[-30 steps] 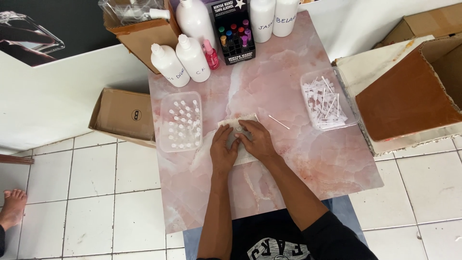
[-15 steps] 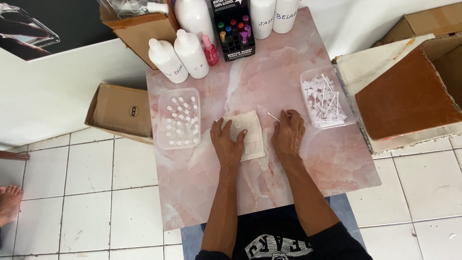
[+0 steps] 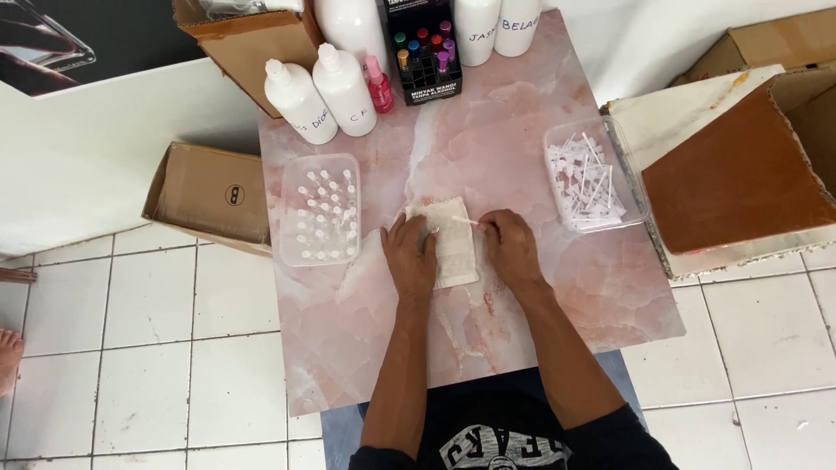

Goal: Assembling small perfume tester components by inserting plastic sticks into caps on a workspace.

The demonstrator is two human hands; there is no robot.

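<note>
On the pink marbled tabletop [image 3: 522,157], a folded cream-white cloth [image 3: 451,252] lies near the middle, just in front of the person. The left hand [image 3: 410,257] rests on the cloth's left edge, its fingers [image 3: 424,233] curled together around a small clear vial [image 3: 429,231] that shows only partly between them. The right hand [image 3: 509,246] sits just beside the cloth's right edge, its fingers [image 3: 489,228] pinching a thin white plastic stick [image 3: 466,221] that reaches leftward over the cloth toward the vial.

To the left of the cloth stands a clear rectangular plastic tray [image 3: 319,209] filled with rows of small white-capped vials. To the right, near the tabletop's edge, a second clear plastic tray [image 3: 596,174] holds a loose heap of white sticks. At the far edge stand two white squeeze bottles [image 3: 322,94], a small pink bottle [image 3: 380,87] and a black display box of coloured vials [image 3: 425,52]. Brown cardboard boxes [image 3: 213,191] sit on the white tiled floor [image 3: 139,348] around the tabletop.
</note>
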